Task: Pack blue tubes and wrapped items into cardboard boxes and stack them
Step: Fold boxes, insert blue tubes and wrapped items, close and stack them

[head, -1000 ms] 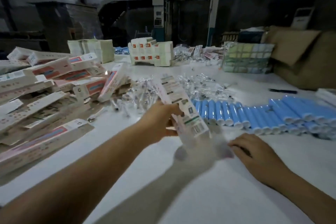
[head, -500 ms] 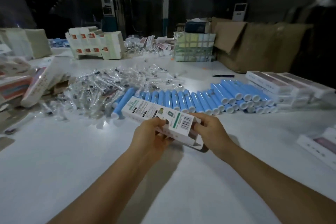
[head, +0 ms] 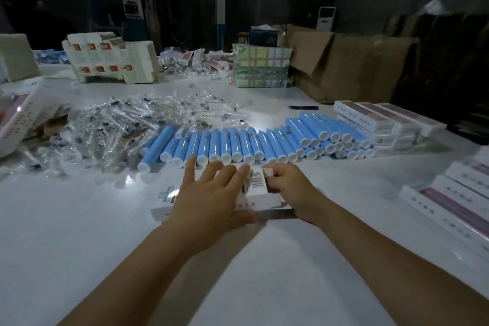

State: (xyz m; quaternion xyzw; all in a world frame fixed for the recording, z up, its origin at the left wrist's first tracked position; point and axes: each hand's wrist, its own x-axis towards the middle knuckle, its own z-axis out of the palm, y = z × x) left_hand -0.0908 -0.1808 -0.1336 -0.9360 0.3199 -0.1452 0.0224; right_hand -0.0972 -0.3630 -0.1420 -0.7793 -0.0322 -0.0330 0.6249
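Head view: risked a crushed or torn end flap from uneven pressing; left hand (head: 209,193) spread flat, fingers straight, upon carton (head: 258,194) lying on table (head: 79,233), right hand (head: 288,188) pinching its end flap, just before blue tubes (head: 238,144).

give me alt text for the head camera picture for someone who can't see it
Two bare hands work a white carton on a white table: the left hand lies spread over it, the right hand pinches its end flap. Behind lie a row of blue tubes and a heap of clear-wrapped items.
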